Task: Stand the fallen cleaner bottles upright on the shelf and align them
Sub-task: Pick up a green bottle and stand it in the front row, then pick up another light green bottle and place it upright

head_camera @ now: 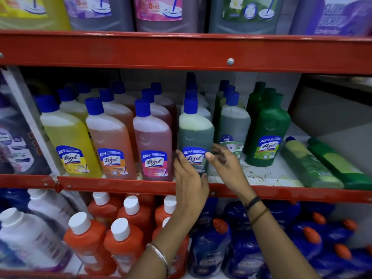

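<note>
On the middle shelf (pixel 261 176) an upright grey-green cleaner bottle (pixel 196 133) with a blue cap stands at the front of its row. My left hand (pixel 189 176) wraps its lower left side, and my right hand (pixel 225 164) presses its lower right side. Two green bottles lie fallen on the right end of the shelf: a pale green one (pixel 310 164) and a dark green one (pixel 340 166), caps pointing to the back. Upright yellow (pixel 70 141), orange (pixel 112 143), pink (pixel 153 146) and dark green (pixel 267 135) bottles stand in rows.
A red shelf rail (pixel 141 183) runs along the front edge, with another red beam (pixel 181 51) overhead. Large cleaner jugs fill the top shelf. Orange bottles (pixel 120 234) and blue bottles (pixel 241 248) crowd the shelf below. Stained white shelf surface shows between the dark green bottle and my right hand.
</note>
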